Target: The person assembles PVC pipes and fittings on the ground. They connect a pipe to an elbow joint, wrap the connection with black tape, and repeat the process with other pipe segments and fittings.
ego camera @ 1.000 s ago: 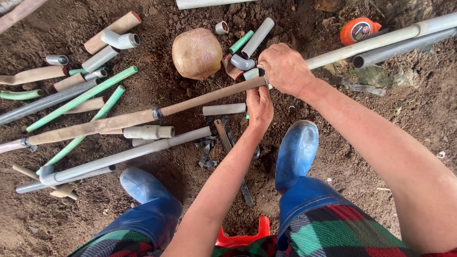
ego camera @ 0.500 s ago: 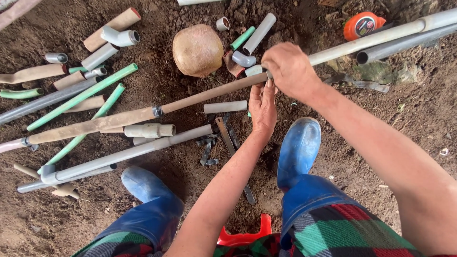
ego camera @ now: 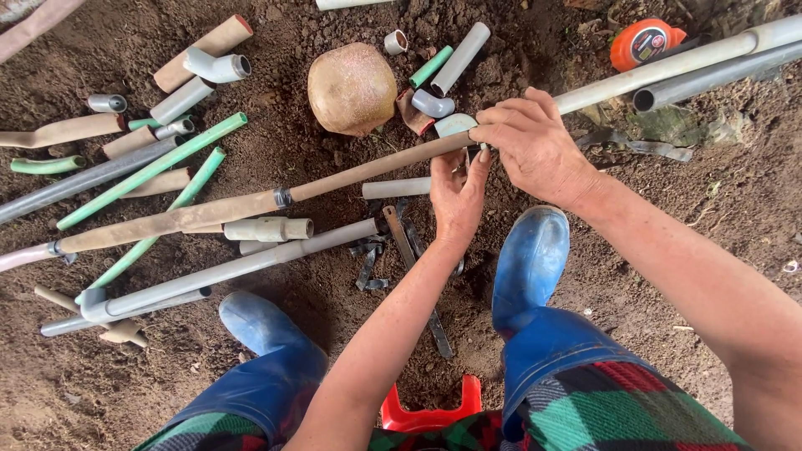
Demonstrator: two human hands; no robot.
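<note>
Right hand (ego camera: 535,146) clenches over the near end of a long brown pipe (ego camera: 251,200), where it meets a grey pipe (ego camera: 668,71) running up to the right. Left hand (ego camera: 458,194) presses open-palmed against the brown pipe from below, fingers straight. Nearby on the dirt lies a round brown stone (ego camera: 351,88), with blue rubber boots (ego camera: 528,267) below.

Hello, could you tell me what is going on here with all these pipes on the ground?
A person in blue rubber boots sits over bare soil strewn with pipe offcuts and fittings. Both hands meet at one joint: the right hand grips from above where a long brown pipe meets a grey pipe, and the left hand supports it from below. A round stone and an orange tape measure lie nearby.
</note>
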